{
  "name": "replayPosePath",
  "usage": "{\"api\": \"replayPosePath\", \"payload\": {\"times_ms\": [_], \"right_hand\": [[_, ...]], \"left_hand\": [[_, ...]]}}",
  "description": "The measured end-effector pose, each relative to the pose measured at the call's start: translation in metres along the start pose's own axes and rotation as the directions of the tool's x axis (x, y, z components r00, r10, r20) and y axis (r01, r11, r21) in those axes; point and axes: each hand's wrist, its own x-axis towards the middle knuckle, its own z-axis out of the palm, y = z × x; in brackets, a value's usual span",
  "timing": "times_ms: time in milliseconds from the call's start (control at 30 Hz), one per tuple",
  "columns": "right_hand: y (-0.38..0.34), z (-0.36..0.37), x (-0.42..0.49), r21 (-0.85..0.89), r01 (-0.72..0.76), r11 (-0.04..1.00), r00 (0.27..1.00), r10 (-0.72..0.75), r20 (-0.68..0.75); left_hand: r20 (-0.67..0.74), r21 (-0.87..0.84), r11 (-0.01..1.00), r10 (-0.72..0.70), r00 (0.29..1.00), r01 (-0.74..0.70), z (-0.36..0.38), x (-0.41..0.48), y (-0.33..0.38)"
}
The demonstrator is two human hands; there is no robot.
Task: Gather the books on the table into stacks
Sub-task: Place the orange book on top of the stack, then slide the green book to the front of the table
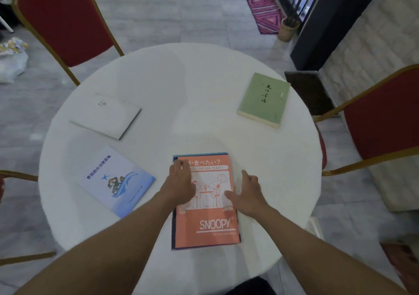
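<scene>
Squaring a small stack near the front of the round table (158, 72): orange notebook (207, 224) on top, a darker book's edges (173, 226) peeking out beneath. Left hand (181, 181) flat on the cover, right hand (248, 195) open against the right edge, neither gripping. Best nudged gently until edges align. Blue booklet (118, 181), white book (106, 115) and green book (264, 99) lying well apart, with bare cloth between.

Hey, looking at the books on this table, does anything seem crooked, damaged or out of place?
Nothing looks damaged or spilled. The orange Snoopy book sits slightly offset on a darker book, whose edge shows along the left and top. The green book, white book and blue book lie apart, each at its own angle, not yet stacked.
</scene>
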Motion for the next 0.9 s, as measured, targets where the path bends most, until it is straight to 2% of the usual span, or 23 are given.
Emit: {"api": "replayPosePath", "payload": {"times_ms": [367,533,733,900], "right_hand": [[0.024,-0.094,0.082,0.109,-0.04,0.993,0.992,0.053,-0.118],[0.041,-0.139,0.136,0.147,-0.051,0.988,0.985,0.074,-0.155],[0.044,-0.174,0.195,0.185,0.012,0.983,0.978,0.027,-0.206],[0.037,-0.181,0.218,0.204,0.031,0.978,0.978,0.012,-0.209]], "left_hand": [[0.049,0.065,0.994,0.084,0.995,-0.087,-0.025,0.105,0.103],[0.039,-0.014,0.997,0.076,0.996,-0.075,-0.019,0.163,0.158],[0.029,-0.114,0.99,0.085,0.996,-0.081,-0.007,0.225,0.2],[0.012,-0.117,0.993,0.001,1.0,0.0,-0.001,0.255,0.216]]}}
